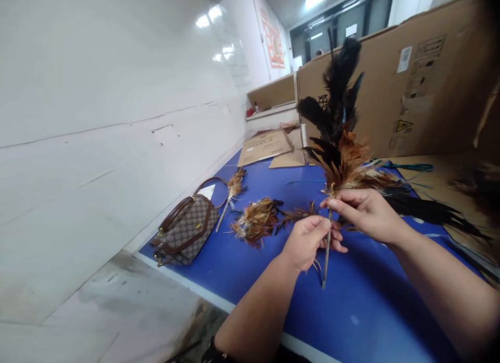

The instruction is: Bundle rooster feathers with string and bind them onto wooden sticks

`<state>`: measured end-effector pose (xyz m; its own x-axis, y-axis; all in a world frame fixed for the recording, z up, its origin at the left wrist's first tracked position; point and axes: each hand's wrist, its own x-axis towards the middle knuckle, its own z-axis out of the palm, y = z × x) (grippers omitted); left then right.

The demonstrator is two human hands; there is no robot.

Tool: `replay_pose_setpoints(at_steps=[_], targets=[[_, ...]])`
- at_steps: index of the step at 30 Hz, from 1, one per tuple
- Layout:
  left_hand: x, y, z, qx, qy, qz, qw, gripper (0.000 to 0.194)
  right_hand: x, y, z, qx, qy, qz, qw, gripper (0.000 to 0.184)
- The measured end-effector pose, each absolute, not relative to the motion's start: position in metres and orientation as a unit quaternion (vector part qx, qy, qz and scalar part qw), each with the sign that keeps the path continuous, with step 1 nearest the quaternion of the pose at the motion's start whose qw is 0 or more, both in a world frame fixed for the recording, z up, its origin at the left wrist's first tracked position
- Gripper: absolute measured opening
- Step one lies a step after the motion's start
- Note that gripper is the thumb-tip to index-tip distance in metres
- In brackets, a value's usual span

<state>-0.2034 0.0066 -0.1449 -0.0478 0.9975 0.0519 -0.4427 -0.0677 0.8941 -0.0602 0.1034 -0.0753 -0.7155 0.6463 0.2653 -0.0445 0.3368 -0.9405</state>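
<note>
A feather duster [344, 154] with brown feathers low down and long black ones on top stands nearly upright above the table. My left hand [310, 238] pinches its thin stick partway down, the stick's lower end pointing toward me. Just under the feathers, my right hand [357, 212] closes its thumb and fingers at the top of the stick. Beyond my left hand lie a heap of brown feathers [258, 220] and a few loose dark feathers [299, 213]. Long black feathers [425, 204] lie behind my right wrist.
On the blue table [234, 269], a patterned handbag [191, 227] sits at the left, beside a small feather piece on a stick [235, 188]. Flat cardboard [265, 147] lies at the back. A large cardboard box [390, 92] stands behind the right side. A white wall [117, 144] borders the left.
</note>
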Motion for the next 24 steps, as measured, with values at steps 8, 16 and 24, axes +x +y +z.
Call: replay_pose_setpoints(at_steps=[8, 16, 24], targets=[[-0.204, 0.004, -0.143, 0.353, 0.387, 0.62, 0.584, 0.049, -0.058, 0.104, -0.073, -0.185, -0.757, 0.529, 0.336, 0.051], [-0.195, 0.008, -0.143, 0.317, 0.396, 0.722, 0.471, 0.05, -0.061, 0.106, -0.078, -0.199, -0.777, 0.494, 0.336, 0.051], [-0.203, 0.002, -0.138, 0.391, 0.326, 0.6, 0.617, 0.046, -0.057, 0.107, -0.076, -0.195, -0.757, 0.524, 0.339, 0.053]])
